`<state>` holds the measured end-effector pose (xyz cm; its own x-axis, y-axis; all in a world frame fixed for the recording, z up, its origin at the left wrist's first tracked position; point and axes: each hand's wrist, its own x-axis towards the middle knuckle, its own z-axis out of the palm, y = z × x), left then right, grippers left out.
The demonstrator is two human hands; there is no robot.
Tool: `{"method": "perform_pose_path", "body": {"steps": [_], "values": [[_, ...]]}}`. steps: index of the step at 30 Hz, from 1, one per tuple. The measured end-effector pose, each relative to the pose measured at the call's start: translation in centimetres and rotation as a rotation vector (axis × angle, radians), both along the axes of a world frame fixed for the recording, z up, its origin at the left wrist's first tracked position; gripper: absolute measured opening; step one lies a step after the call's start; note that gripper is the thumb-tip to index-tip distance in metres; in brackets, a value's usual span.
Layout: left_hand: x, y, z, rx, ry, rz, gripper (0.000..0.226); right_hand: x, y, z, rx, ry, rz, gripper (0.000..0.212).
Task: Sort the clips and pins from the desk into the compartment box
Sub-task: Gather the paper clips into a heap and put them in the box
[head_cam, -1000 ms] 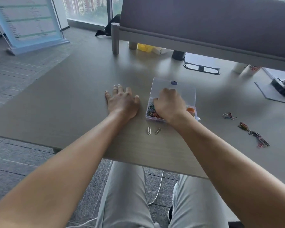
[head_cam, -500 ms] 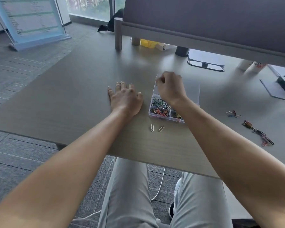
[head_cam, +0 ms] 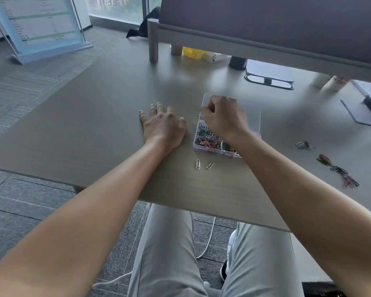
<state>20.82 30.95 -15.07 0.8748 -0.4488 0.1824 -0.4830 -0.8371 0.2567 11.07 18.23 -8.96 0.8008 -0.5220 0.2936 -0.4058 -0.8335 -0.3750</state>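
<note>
Nearest the lower edge of the bench (head_cam: 107,133), just below centre of the frame, two silver paper clips (head_cam: 203,164) are seen lying loose, close in front of the compartment box (head_cam: 257,116). They could be brushed off the edge by the right forearm, which passes just beside them.

At centre right, the box is seen open, with coloured clips (head_cam: 208,139) heaped in its near-left compartment. The heap looks full, so a clip dropped carelessly could spill into the neighbouring compartment or onto the bench.

The right hand (head_cam: 224,118) is held over the box, its fingers (head_cam: 210,108) curled together; a dark clip (head_cam: 200,118) is seen at its left edge and appears to be pinched, though the grip itself is hidden. If it is released too far left, the clip may land outside the box wall.

The left hand (head_cam: 163,125) is laid flat on the bench just left of the box, fingers straight and slightly spread, not touching it. The box is thus unsteadied and could be shifted by a knock from the right wrist.

Towards the right edge of the frame, a small cluster (head_cam: 305,145) and a longer tangle of clips (head_cam: 338,170) remain unsorted; linked clips may be dragged along together when lifted.
</note>
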Motion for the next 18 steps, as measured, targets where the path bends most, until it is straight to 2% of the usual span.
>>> {"method": "perform_pose_path", "body": {"steps": [5, 7, 12, 18], "values": [[0.1, 0.0, 0.1, 0.002, 0.002, 0.002, 0.058, -1.3, -1.7, 1.2, 0.296, -0.111, -0.029, 0.03], [0.1, -0.1, 0.0, 0.003, 0.004, 0.005, 0.057, -2.0, -2.1, 1.4, 0.343, -0.11, -0.01, 0.029], [0.0, 0.0, 0.1, -0.003, 0.009, 0.004, 0.057, -1.9, -2.5, 0.8, 0.202, -0.04, 0.096, 0.02], [0.1, 0.0, 0.0, -0.005, 0.013, 0.005, 0.058, 0.2, -2.2, 0.7, 0.067, 0.19, 0.26, 0.031]]}}
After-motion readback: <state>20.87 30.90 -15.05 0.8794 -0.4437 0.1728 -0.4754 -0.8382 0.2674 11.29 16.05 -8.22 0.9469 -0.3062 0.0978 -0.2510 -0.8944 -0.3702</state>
